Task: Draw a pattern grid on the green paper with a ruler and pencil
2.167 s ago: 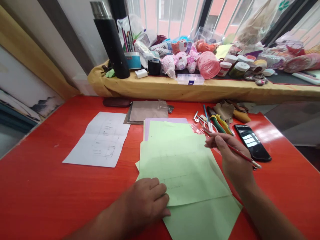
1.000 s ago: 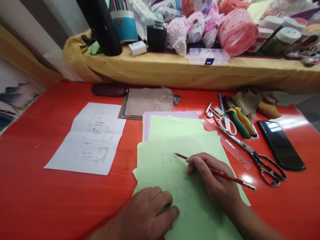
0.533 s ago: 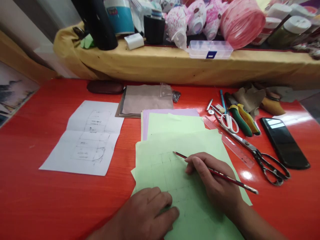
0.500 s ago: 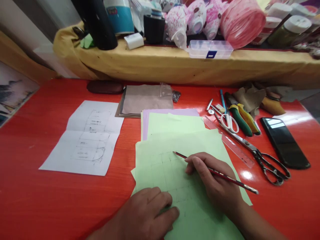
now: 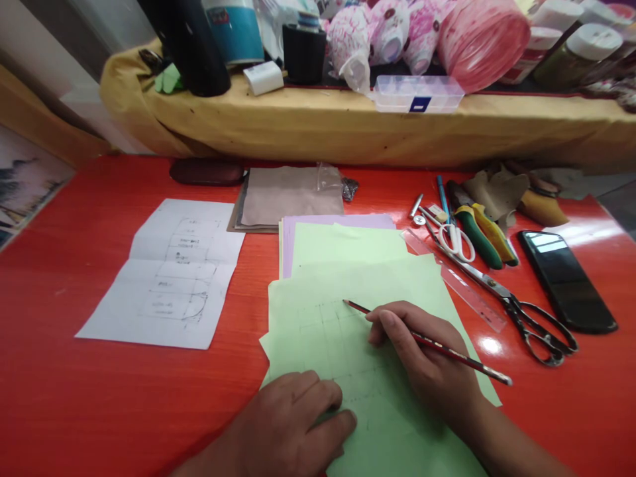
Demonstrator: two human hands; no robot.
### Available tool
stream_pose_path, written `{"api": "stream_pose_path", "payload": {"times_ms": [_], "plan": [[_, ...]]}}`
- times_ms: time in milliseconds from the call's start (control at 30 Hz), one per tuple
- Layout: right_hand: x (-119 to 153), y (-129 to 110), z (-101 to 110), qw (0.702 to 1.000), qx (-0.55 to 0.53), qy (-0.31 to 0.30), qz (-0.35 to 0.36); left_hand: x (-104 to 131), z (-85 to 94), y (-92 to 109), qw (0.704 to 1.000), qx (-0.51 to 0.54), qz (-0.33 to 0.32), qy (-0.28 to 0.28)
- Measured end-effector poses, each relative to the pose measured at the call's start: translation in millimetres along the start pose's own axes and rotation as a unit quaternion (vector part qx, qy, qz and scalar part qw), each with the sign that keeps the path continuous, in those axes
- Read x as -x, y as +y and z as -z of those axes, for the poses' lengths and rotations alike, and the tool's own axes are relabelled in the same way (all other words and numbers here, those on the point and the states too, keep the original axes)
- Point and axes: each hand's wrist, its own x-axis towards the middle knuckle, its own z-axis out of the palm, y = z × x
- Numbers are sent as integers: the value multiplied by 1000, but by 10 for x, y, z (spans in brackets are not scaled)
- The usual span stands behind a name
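My right hand [image 5: 422, 351] pinches a dark red pencil [image 5: 472, 362], its tip at faint pencil lines on a light green sheet of paper [image 5: 298, 344]. The lines form a grid-like drawing with several dashes along its edges. My left hand [image 5: 293, 421] rests palm down on the lower left of that sheet, fingers bent and a gap between thumb and forefinger, holding nothing. Left of the green sheet lies a creased white paper [image 5: 144, 285] with a hand-drawn, labelled diagram. More green and purple sheets [image 5: 348, 238] lie partly under the top one.
To the right are a clear ruler [image 5: 477, 301], large scissors [image 5: 536, 331], small white-handled scissors [image 5: 457, 242], pliers [image 5: 484, 238] and a phone [image 5: 566, 281]. Behind lie brown sheets [image 5: 293, 195] and a dark case [image 5: 206, 171]. A cloth-covered ledge [image 5: 318, 126] bears jars and a plastic box [image 5: 417, 93].
The view has shifted very slightly. Both hands and the pencil stay almost in the same place on the green sheet.
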Motion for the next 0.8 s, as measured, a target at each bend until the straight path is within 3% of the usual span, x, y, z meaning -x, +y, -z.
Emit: {"api": "stream_pose_path", "payload": {"times_ms": [533,800], "plan": [[5,-11,4,1000,1,-5,-8,-20,23,13,1000,5,3,-8],[31,50,24,996,-65,56,-29,6,6,5,1000,2,3,-11]]}}
